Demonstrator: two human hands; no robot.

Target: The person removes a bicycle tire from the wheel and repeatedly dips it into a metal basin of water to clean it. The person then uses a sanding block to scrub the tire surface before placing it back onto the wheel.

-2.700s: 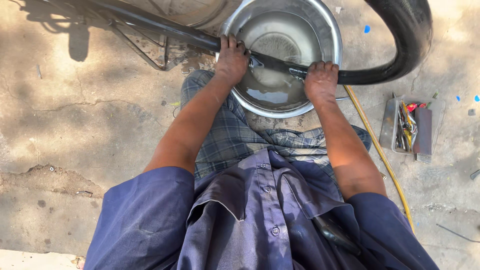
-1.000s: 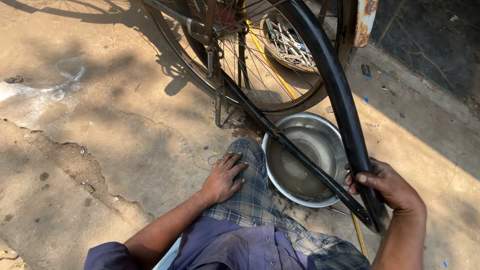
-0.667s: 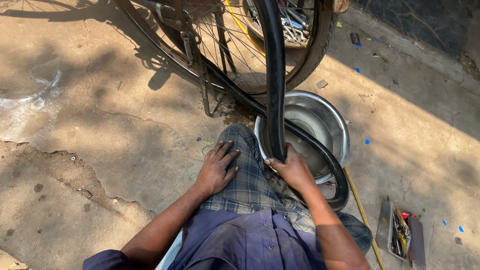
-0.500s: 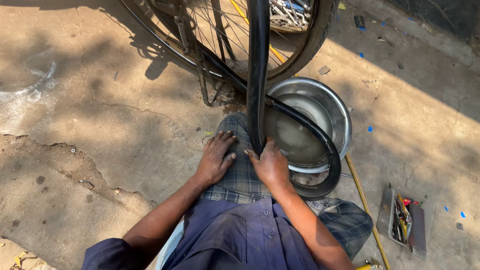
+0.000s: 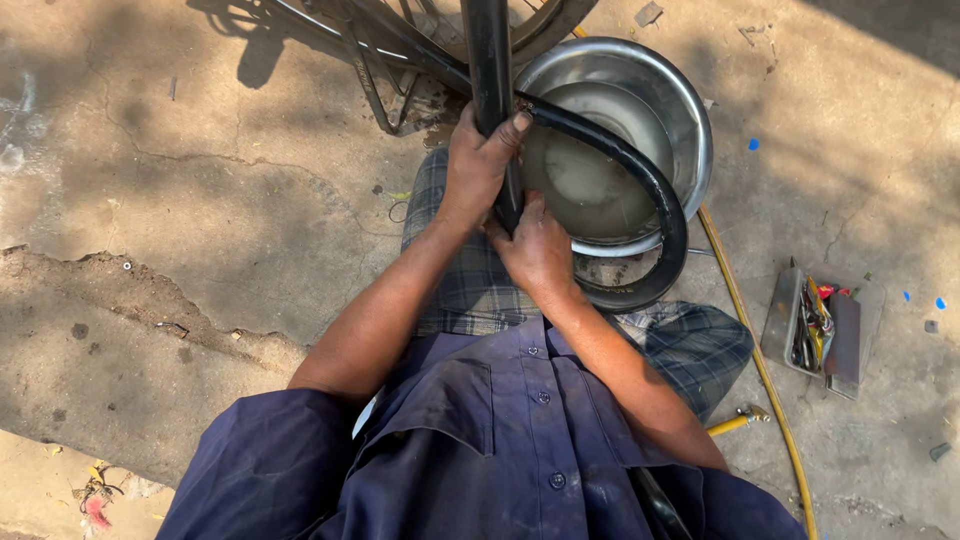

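At the centre of the view, just above the knee: both hands meet on a black rubber tube.

Left hand [image 5: 478, 165]: fingers wrapped tight around the tube's upright stretch, thumb pressed on its side, sitting at 11 o'clock from the other hand.

Right hand [image 5: 538, 250]: fingers curled closed on the same stretch, directly below the left hand and touching it.

Tube [image 5: 660, 215]: runs straight up from the hands to 12 o'clock and out of view; another part bends away at 2 o'clock, arcs over the basin and loops back round at 4 o'clock.

Basin [image 5: 690, 110]: round, shiny metal, at 1 o'clock from the hands, holding cloudy water; the tube's loop lies across its near rim.

Bicycle wheel [image 5: 545, 22]: at 12 o'clock behind the basin, only its lower edge and the stand showing.

Yellow hose [image 5: 755, 355]: trails over the concrete from the basin's edge towards 5 o'clock.

Tool tray [image 5: 825, 325]: at 3 o'clock, well apart from the hands, with small tools inside.

Clothes: dark blue shirt [image 5: 500, 440], checked cloth [image 5: 465, 280] over the lap under the hands.
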